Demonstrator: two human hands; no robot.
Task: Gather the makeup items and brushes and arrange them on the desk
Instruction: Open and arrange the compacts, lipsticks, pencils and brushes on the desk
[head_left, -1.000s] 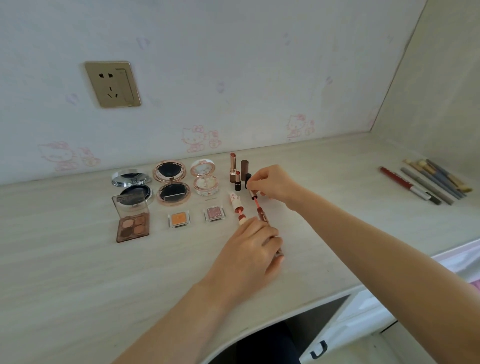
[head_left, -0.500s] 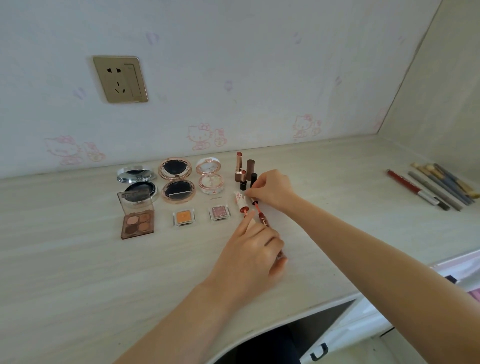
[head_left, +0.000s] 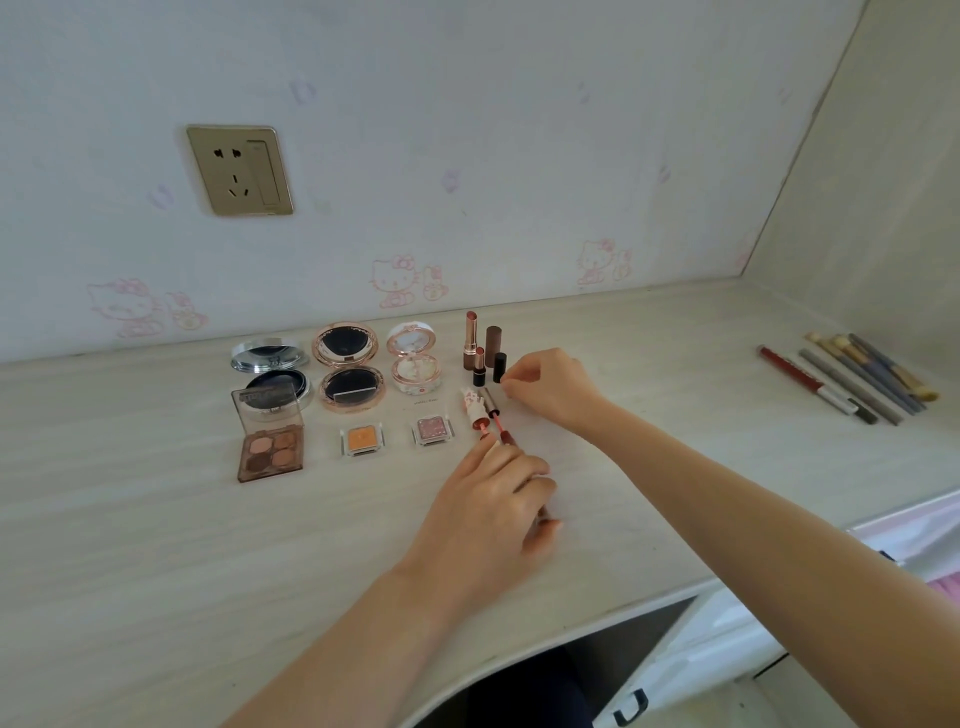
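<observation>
My left hand (head_left: 493, 504) grips a red lip gloss tube (head_left: 507, 438) lying on the desk (head_left: 156, 545); most of the tube is hidden under my fingers. The tube's wand cap (head_left: 490, 400) lies just beyond it, next to a white patterned gloss (head_left: 470, 408). Beside the cap's far end is my right hand (head_left: 553, 389), fingers curled and holding nothing that I can see. Two open lipsticks (head_left: 471, 340) and their caps (head_left: 499, 366) stand behind. To the left are three open compacts (head_left: 345, 366), a brown eyeshadow palette (head_left: 270, 449) and two small eyeshadow pans (head_left: 362, 439).
Several brushes and pencils (head_left: 857, 382) lie in a row at the desk's far right, near the side wall. A gold wall socket (head_left: 240, 170) sits above the compacts. The desk's front edge curves inward below my arms, with a drawer handle (head_left: 631, 706) beneath.
My right hand has come off the wand cap, which now lies flat on the desk. My left hand stays on the tube. The view has shifted slightly.
</observation>
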